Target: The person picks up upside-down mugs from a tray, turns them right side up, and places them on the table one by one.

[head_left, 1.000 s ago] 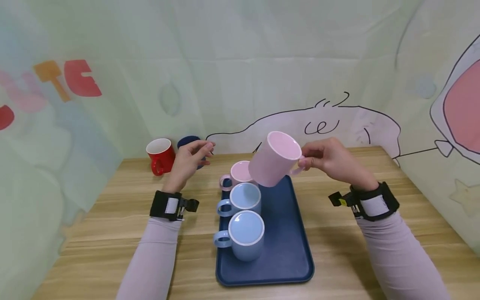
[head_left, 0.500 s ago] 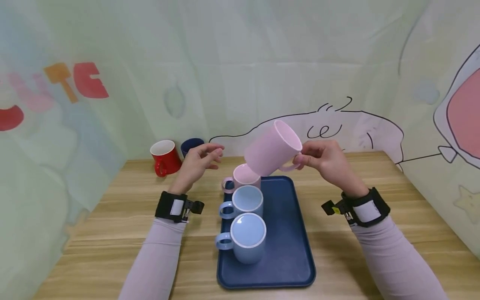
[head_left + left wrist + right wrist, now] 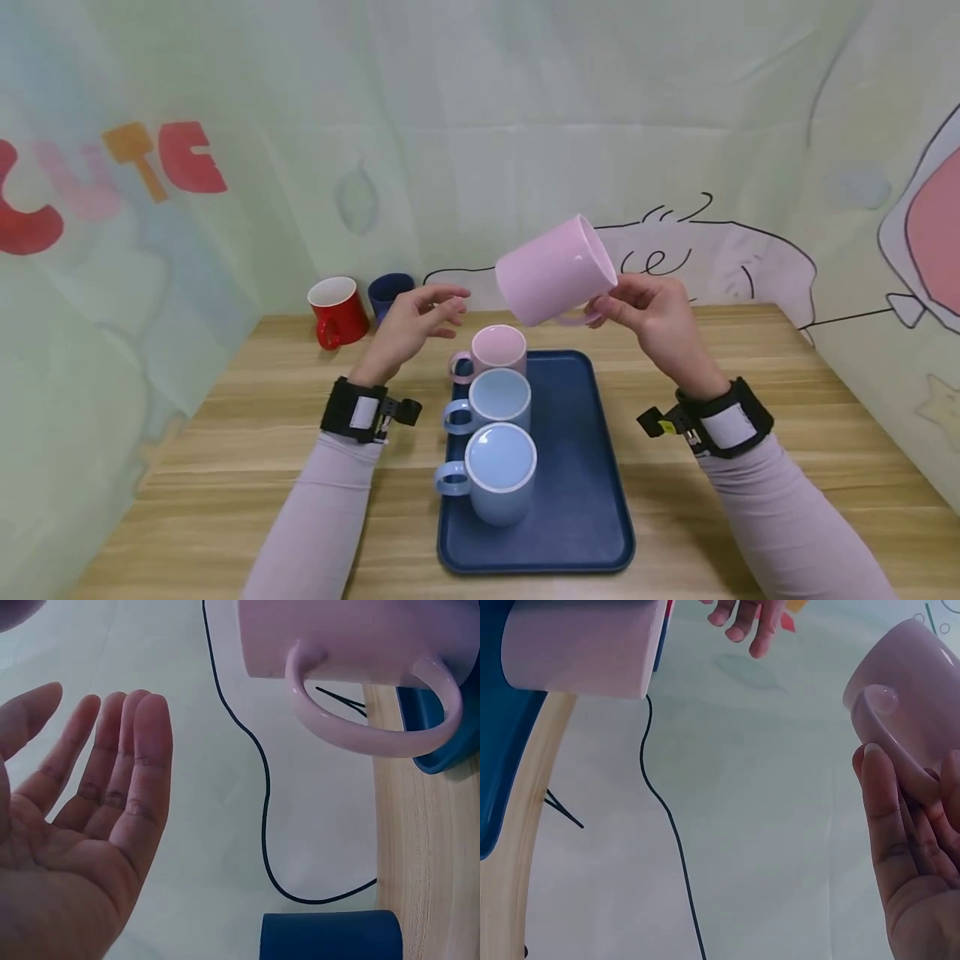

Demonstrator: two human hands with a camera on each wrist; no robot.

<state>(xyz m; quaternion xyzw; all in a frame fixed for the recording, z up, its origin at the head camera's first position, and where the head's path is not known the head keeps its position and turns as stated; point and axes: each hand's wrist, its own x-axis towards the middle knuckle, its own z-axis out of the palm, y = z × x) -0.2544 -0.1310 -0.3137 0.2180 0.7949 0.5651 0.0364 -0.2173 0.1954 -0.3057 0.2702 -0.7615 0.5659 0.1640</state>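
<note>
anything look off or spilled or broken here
Nothing looks spilled or broken. The only thing askew is the pink mug in the right hand: it is tipped well over in the air, while the three mugs on the tray stand in a row.

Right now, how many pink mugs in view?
2: a raised pink mug in the right hand; a second pink mug on the navy tray, at its far left corner. No others visible.
</note>
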